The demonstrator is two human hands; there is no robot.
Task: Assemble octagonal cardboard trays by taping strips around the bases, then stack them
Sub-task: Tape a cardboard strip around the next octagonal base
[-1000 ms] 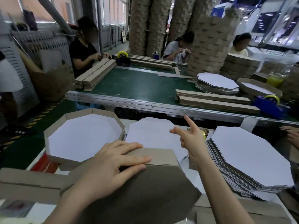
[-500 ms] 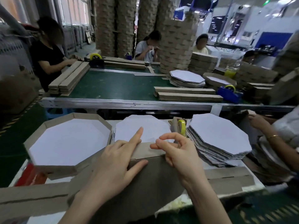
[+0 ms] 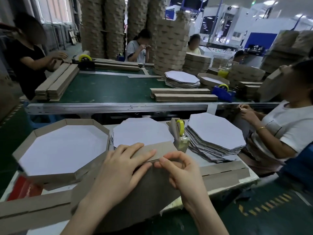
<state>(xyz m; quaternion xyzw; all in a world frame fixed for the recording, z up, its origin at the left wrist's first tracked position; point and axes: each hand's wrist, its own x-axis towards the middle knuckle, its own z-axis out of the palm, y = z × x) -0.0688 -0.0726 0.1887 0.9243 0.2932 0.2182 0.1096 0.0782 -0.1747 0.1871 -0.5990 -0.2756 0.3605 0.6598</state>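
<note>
Just left of the tape dispenser and nearer the camera, a brown base is held tilted, brown side up, sticking out past the near edge of the bench, with a cardboard strip folded up along its far edge. The strip is pressed down by the left hand, so that grip is apart: fingers laid out straight and flat, thumb stretched along the base. The right hand is curled, and its grip is clamped on the strip's near edge, thumb and forefinger pinched together right at the seam; whether any tape is caught in there can't be made out, tbh. A single white octagon is laid flat immediately left of the dispenser, and a finished tray is parked further left, white inside facing up. A stack of bases is piled just right of the dispenser. Loose strips are laid nearer than the dispenser and to its right. A green conveyor can be seen beyond the dispenser.
</note>
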